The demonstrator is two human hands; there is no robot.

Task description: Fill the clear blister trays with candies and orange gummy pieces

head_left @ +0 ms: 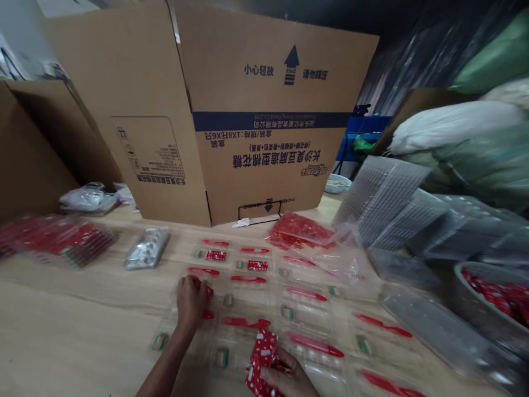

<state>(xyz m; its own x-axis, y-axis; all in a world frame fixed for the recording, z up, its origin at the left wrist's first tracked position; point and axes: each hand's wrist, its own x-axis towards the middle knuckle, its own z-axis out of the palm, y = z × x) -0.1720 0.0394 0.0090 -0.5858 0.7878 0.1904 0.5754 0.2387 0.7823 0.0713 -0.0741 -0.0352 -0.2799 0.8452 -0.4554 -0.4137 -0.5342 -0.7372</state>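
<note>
The right hand [285,375] is closed on a crumpled red packet with white dots [261,355], and the slick film could slide out of that loose hold and scatter across the clear plastic trays [243,292] just beyond it. The left hand [190,302] is curled over a tray edge, though whether it grips the plastic or something small cannot be told. Pressing there could flex the thin tray and jolt the red plastic sticks [248,278] from their recesses, since they appear to lie unfastened. Small striped sachets [222,357] sit in other recesses between the hands, equally easy to knock aside. Right of the right hand, a stack of empty trays [380,198] leans unevenly, so a careless reach could bring it down. The packet itself looks glossy, soft and creased, folding over between the hand and the tray on the desk [66,331].
</note>
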